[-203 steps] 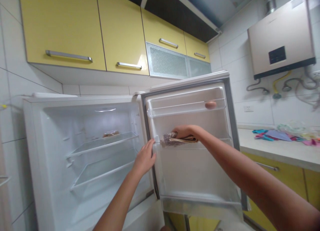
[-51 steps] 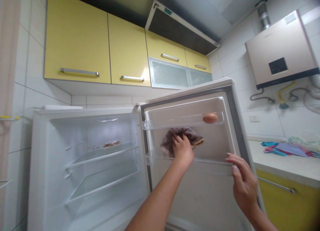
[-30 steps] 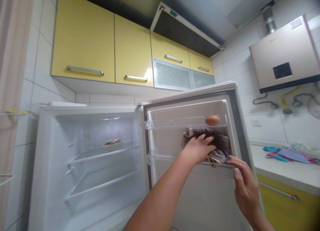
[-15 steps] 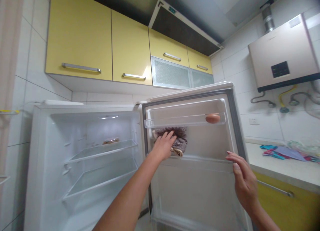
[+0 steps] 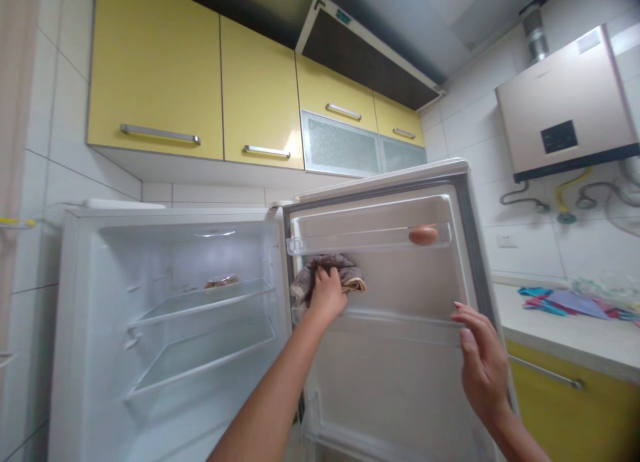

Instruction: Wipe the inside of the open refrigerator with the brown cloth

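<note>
Though crumpled, cloth (image 5: 327,260) longest sideways

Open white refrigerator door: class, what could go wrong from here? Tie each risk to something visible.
The smooth brown egg could roll or crack if the left hand, holding the bunched grey-brown fabric cloth, bumps the clear plastic upper door shelf. The cloth's loose folds might catch on the clear plastic middle door shelf below.

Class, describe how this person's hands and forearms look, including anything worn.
The left hand and right hand are ungloved, with no ring showing. No sleeve, watch or bracelet is visible on the left forearm or right forearm.
</note>
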A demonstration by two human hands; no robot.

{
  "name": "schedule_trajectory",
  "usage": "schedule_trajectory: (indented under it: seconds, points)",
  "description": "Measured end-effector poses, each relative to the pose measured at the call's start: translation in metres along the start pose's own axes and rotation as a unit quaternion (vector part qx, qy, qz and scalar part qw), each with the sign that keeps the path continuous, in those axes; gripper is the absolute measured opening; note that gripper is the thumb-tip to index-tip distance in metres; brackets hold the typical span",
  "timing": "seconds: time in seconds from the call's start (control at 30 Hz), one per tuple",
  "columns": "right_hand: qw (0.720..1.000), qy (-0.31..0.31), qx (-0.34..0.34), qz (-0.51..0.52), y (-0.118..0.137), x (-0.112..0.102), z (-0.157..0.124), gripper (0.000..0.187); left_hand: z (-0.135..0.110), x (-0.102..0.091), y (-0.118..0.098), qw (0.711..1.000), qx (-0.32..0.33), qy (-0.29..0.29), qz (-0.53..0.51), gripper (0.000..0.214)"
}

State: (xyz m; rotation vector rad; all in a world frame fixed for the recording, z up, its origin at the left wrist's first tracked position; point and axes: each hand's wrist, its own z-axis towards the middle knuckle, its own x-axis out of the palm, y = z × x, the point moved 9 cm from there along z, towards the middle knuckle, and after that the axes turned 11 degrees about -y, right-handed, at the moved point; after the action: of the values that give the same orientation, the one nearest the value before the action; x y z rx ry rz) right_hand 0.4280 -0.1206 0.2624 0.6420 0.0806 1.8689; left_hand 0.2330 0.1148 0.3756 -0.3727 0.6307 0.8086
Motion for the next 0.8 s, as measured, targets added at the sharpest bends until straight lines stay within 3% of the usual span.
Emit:
schedule_trajectory:
  seconds: [0.1,0.2,0.37,0.47,0.6,0.7,0.8]
  points:
    - [1.000,-0.009,0.000,0.013,0.006,0.000,-0.002,0.030,-0.007,0.000,-0.028,0.999,0.022,0.006,-0.028,0.054]
    - [1.000,-0.006,-0.003,0.010,0.008,-0.001,-0.006,0.032,-0.018,-0.002,-0.070,0.994,0.072,0.016,-0.085,0.063]
    - [1.000,-0.009,0.005,0.000,0.004,-0.003,-0.012,0.033,-0.039,-0.008,-0.154,0.956,0.251,0.022,-0.151,0.070]
    - [0.999,-0.030,0.026,-0.026,-0.004,-0.006,-0.013,0.035,-0.044,-0.013,-0.184,0.932,0.331,0.013,-0.149,0.064]
    - [0.999,-0.024,0.026,-0.027,-0.003,-0.004,-0.009,0.028,-0.042,-0.015,-0.188,0.910,0.398,0.019,-0.113,0.052]
    - [1.000,-0.012,0.017,-0.011,0.000,-0.001,-0.005,0.025,-0.040,-0.013,-0.176,0.892,0.444,0.025,-0.082,0.038]
    - [1.000,-0.003,0.018,-0.017,-0.004,0.000,-0.002,0.026,-0.033,-0.007,-0.159,0.895,0.440,0.046,-0.058,0.031]
